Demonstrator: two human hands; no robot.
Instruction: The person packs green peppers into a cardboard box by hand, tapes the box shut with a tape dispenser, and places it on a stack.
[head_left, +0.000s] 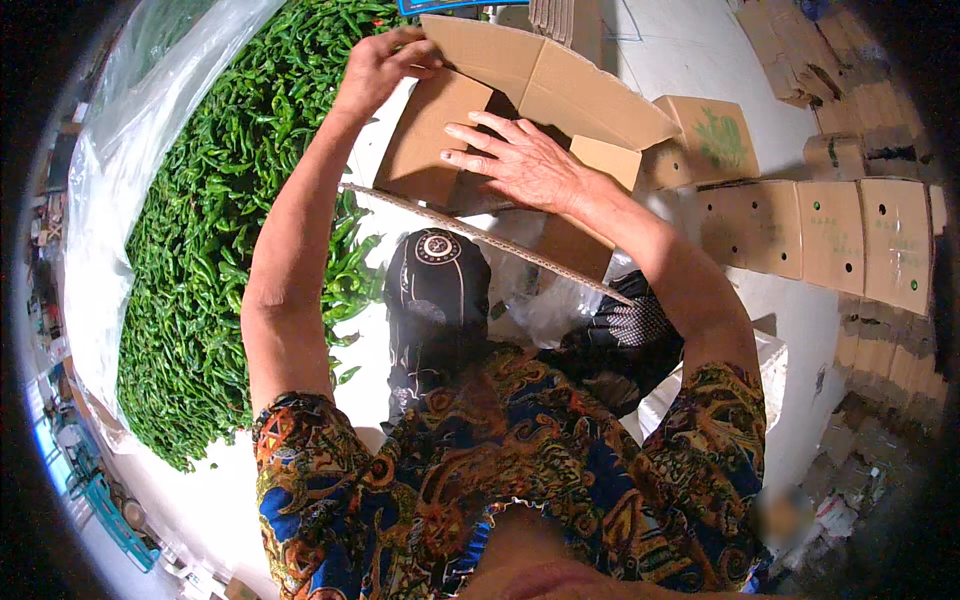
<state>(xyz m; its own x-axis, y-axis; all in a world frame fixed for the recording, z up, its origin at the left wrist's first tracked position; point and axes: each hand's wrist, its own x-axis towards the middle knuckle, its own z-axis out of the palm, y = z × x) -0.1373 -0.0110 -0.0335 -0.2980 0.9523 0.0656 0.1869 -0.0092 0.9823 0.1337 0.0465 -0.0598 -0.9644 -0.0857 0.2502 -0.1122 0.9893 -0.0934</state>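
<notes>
In front of me stands a brown cardboard box (592, 94) with its long flaps raised, one on the far side and one close to my knees. Two shorter end flaps (433, 139) are also in view, the left one lying inward over the opening. At the upper left corner of the box is my left hand (394, 60), its fingers bent at the flap edges; whether they pinch the cardboard is unclear. My right hand (525, 161) is spread with fingers apart over the middle of the box opening. Clear plastic (551, 311) lies beneath the near flap, between my knees.
A large heap of green chili peppers (225, 247) covers the floor on the left, with clear plastic sheeting (105, 202) along its outer side. Closed cardboard boxes (829, 232) stand in a row on the right. Stacks of folded cardboard (795, 60) lie beyond them.
</notes>
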